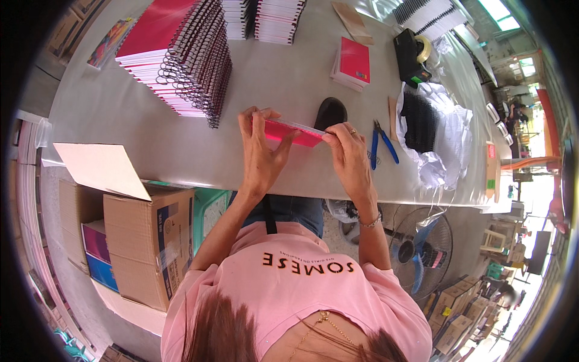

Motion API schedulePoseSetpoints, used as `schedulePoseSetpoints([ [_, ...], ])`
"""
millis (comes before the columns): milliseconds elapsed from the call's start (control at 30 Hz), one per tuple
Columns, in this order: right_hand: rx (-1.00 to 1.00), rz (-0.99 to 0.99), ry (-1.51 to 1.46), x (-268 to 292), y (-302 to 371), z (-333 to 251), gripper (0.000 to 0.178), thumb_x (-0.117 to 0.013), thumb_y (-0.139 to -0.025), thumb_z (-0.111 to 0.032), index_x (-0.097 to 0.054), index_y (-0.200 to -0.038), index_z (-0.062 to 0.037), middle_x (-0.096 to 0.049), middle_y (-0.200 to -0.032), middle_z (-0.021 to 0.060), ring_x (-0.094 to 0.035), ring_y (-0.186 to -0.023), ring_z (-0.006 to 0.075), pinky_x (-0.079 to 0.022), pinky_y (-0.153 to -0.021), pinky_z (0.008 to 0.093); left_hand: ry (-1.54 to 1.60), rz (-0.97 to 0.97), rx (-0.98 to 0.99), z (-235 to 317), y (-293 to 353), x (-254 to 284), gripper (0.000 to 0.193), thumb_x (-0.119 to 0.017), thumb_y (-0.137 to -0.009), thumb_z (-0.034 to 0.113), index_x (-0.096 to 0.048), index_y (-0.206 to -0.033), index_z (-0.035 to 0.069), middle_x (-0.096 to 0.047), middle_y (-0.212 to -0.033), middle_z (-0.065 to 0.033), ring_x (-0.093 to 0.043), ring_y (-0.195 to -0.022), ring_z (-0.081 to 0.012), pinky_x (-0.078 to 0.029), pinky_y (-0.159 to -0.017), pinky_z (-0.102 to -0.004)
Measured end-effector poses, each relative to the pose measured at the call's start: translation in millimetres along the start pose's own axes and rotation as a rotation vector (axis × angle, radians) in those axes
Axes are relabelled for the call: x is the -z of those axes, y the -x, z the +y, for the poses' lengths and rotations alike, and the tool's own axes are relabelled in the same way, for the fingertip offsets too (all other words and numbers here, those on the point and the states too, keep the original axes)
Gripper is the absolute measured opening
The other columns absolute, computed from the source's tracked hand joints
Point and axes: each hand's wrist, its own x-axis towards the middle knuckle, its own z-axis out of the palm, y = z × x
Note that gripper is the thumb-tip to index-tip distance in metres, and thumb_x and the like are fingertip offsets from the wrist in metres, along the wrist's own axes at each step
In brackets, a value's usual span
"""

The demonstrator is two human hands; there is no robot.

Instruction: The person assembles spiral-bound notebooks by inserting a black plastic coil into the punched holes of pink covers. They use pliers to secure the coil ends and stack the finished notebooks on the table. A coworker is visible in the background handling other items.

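Observation:
Just above the near edge of the table, a thin red notebook [301,137] is held between my two hands, its edge tilted up. My left hand [262,142] pinches its left end, with the thumb along the red cover. At the other end, the fingers of my right hand [348,154] are closed on the corner. Behind the notebook lies a black rounded object [332,112], partly hidden. Blue-handled pliers [381,146] rest to the right of my right hand. Further right, black spiral binding coils [418,120] lie on crumpled white plastic [449,139].
A tall stack of red spiral-bound notebooks [178,66] stands at left, with more stacks [277,23] behind. Unbound red booklets [351,65] and a tape dispenser [411,57] sit farther back. An open cardboard box [136,241] is beside me at left, a floor fan [419,250] at right.

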Motion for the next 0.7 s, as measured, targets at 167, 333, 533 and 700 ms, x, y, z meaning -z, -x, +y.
schedulePoseSetpoints([
  [167,-0.006,0.016,-0.036,-2,1,-4,0.015,-0.064,-0.091,-0.014,-0.059,-0.099,-0.003,-0.06,-0.088,0.0099,-0.059,-0.089,0.0293,-0.04,-0.085,0.041,-0.061,-0.014,-0.067,-2,3,-2,0.063,-0.086,-0.073,0.018,-0.048,-0.121,0.005,-0.047,-0.114,-0.0149,-0.043,-0.113,-0.0349,-0.043,-0.094,-0.0454],
  [333,-0.126,-0.269,-0.369,12,1,14,0.028,-0.069,-0.087,-0.012,-0.06,-0.113,-0.0047,-0.061,-0.113,0.0138,-0.059,-0.102,0.0306,-0.041,-0.093,0.0426,-0.067,-0.192,-0.133,-18,-5,11,0.068,-0.09,-0.066,0.025,-0.048,-0.116,0.005,-0.049,-0.108,-0.0128,-0.043,-0.112,-0.0343,-0.043,-0.092,-0.0438],
  [533,0.034,-0.257,-0.052,8,-25,66,0.046,-0.081,-0.073,-0.008,-0.064,-0.115,-0.0094,-0.038,-0.15,0.017,-0.049,-0.126,0.0358,-0.045,-0.099,0.0365,0.086,-0.307,-0.187,-25,-21,22,0.078,-0.094,-0.06,0.031,-0.047,-0.117,0.007,-0.046,-0.111,-0.0119,-0.047,-0.108,-0.0314,-0.045,-0.09,-0.0402],
  [700,-0.23,-0.466,-0.652,17,-24,74,0.043,-0.085,-0.072,-0.019,-0.065,-0.109,-0.0067,-0.037,-0.151,0.0204,-0.046,-0.134,0.0322,-0.046,-0.103,0.0378,0.134,-0.262,-0.134,-33,-14,17,0.091,-0.096,-0.054,0.036,-0.043,-0.122,0.008,-0.043,-0.114,-0.0101,-0.048,-0.108,-0.0288,-0.044,-0.09,-0.0388],
])
